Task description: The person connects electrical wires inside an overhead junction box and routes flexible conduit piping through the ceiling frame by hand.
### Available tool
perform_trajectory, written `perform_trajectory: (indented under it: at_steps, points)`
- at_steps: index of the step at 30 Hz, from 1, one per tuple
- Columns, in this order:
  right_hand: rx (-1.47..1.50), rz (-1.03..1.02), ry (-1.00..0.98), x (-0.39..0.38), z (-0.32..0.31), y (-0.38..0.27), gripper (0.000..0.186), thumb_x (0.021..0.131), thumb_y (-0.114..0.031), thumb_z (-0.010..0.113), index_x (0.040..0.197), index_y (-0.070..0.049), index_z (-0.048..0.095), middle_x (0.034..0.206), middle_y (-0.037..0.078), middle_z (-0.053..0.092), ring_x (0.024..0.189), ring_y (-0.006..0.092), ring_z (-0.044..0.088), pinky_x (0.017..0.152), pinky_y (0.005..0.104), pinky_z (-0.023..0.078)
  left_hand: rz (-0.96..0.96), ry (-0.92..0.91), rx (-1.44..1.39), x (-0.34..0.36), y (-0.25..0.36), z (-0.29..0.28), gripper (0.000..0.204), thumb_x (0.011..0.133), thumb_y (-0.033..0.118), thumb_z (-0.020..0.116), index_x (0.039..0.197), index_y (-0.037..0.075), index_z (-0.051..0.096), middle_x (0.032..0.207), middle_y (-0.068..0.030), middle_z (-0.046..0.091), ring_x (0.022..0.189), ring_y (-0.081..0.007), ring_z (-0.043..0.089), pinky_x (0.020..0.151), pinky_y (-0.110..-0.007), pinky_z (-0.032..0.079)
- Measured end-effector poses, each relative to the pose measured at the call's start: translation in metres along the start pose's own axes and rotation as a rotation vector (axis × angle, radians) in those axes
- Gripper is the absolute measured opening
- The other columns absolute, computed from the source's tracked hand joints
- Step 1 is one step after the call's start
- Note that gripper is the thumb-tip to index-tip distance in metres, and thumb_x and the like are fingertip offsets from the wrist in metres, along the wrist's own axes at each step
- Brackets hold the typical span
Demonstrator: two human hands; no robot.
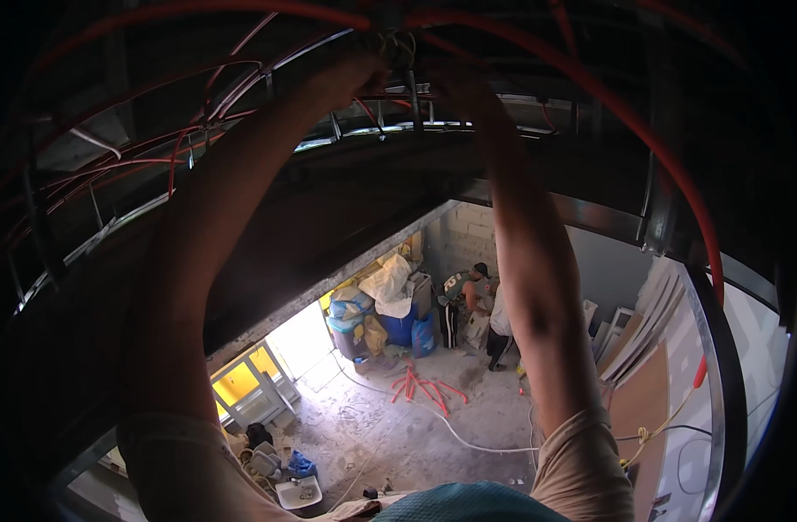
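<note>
Both my arms reach up into a dark ceiling space. My left hand (pixel 364 73) is closed beside a bundle of thin, light-coloured wires (pixel 398 50); what its fingers hold is hidden. On the other side of the wires is my right hand (pixel 455 76), too dark for its fingers to be made out. The wires hang under a dark fitting (pixel 387 16) where red flexible conduits (pixel 538 48) meet from both sides. A narrow metal hanger (pixel 412 90) stands between my hands.
More red conduits (pixel 174 163) and metal framing surround me. A metal stud (pixel 720 383) rises at right, near leaning boards (pixel 646 322). Far below, the concrete floor (pixel 372 435) holds red conduit pieces (pixel 426 388), filled bags (pixel 388 283) and a white basin (pixel 298 492). People (pixel 468 300) stand there.
</note>
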State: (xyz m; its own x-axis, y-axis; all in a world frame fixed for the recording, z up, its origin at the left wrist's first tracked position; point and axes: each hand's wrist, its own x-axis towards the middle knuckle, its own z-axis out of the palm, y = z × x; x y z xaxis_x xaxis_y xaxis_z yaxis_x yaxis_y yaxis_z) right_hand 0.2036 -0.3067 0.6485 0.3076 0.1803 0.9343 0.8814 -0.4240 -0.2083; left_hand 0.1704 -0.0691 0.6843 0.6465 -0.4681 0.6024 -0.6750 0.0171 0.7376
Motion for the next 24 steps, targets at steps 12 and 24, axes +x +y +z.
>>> perform_trajectory:
  at_steps: [12,24]
  points:
    - [1.016,0.202,-0.251,0.023,0.021,0.005,0.023,0.089,-0.022,0.061,0.104,-0.005,0.059,0.093,0.007,0.065,0.084,0.0223,0.067,0.071,0.0382,0.055,-0.044,0.065,0.073,-0.002,-0.004,-0.007,0.014,0.085,0.017,0.063,0.090,0.004,0.061,0.079,-0.0052,0.064,0.068,-0.0145,0.063,0.068,-0.029,0.056]
    - [-1.266,-0.252,0.093,0.018,0.023,-0.060,0.032,0.092,-0.018,0.050,0.122,-0.008,0.056,0.109,0.005,0.067,0.096,0.0169,0.065,0.086,0.0355,0.053,-0.013,-0.056,-0.065,-0.009,-0.004,0.011,0.035,0.095,0.019,0.050,0.124,0.000,0.047,0.104,-0.0157,0.064,0.098,-0.0243,0.064,0.089,-0.035,0.054]
